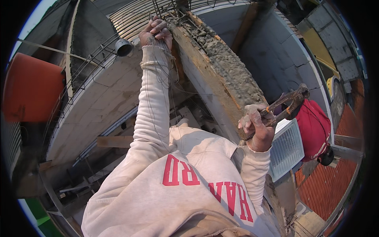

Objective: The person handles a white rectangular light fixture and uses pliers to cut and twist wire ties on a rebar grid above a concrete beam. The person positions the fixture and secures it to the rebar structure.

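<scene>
My left hand point(156, 31) is raised at the top middle, fingers curled round a bundle of thin tie wire point(159, 44). Loose strands trail from it down along my pale sleeve. On the right, my right hand point(258, 128) grips the handles of rusty pincers point(290, 100), whose jaws point up and to the right. Between the two hands runs a beam form point(201, 65) of boards with rough grey concrete point(233, 65) along its top. Steel rebar point(173, 10) sticks up close to my left hand.
An orange bucket point(33, 89) sits at the far left, near a rebar cage point(85, 73) and a grey pipe end point(123, 47). A person in red point(314, 130) is bent over at the right, beside a pale ribbed panel point(287, 146). Block walls point(98, 98) drop away below.
</scene>
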Demonstrator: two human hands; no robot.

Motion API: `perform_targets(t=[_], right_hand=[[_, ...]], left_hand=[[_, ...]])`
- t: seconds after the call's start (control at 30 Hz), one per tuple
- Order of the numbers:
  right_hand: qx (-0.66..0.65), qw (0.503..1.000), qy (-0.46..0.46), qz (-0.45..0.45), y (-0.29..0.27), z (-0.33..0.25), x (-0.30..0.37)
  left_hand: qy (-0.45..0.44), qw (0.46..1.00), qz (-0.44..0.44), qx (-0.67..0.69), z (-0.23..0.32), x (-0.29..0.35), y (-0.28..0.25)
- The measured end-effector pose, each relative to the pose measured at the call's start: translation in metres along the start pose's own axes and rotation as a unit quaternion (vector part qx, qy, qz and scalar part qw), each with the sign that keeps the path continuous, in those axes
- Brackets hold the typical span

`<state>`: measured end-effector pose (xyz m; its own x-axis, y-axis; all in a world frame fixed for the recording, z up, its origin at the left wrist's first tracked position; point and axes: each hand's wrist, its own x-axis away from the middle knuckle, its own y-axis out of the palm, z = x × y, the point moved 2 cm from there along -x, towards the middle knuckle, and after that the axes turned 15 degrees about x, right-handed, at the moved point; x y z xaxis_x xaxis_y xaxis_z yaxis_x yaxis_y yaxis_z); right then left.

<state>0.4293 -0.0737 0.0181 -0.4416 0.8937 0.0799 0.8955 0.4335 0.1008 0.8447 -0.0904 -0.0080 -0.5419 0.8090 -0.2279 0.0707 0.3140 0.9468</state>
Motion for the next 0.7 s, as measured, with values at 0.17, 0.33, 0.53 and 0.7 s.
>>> perform_targets(t=[0.17, 0.33, 0.53, 0.7], right_hand=[[0.183, 0.972, 0.022, -0.142, 0.058, -0.036, -0.01], [0.245, 0.948, -0.119, -0.164, 0.098, -0.029, -0.029], [0.282, 0.928, -0.09, -0.227, 0.12, -0.015, -0.033], [0.305, 0.901, -0.175, -0.254, 0.12, -0.005, -0.033]], left_hand=[[-0.065, 0.997, -0.047, 0.017, -0.027, 0.01, 0.013], [-0.107, 0.992, -0.062, -0.017, -0.043, 0.011, 0.012], [-0.069, 0.996, -0.053, -0.033, -0.05, 0.03, 0.02], [-0.017, 0.997, -0.019, -0.077, -0.033, 0.054, 0.032]])
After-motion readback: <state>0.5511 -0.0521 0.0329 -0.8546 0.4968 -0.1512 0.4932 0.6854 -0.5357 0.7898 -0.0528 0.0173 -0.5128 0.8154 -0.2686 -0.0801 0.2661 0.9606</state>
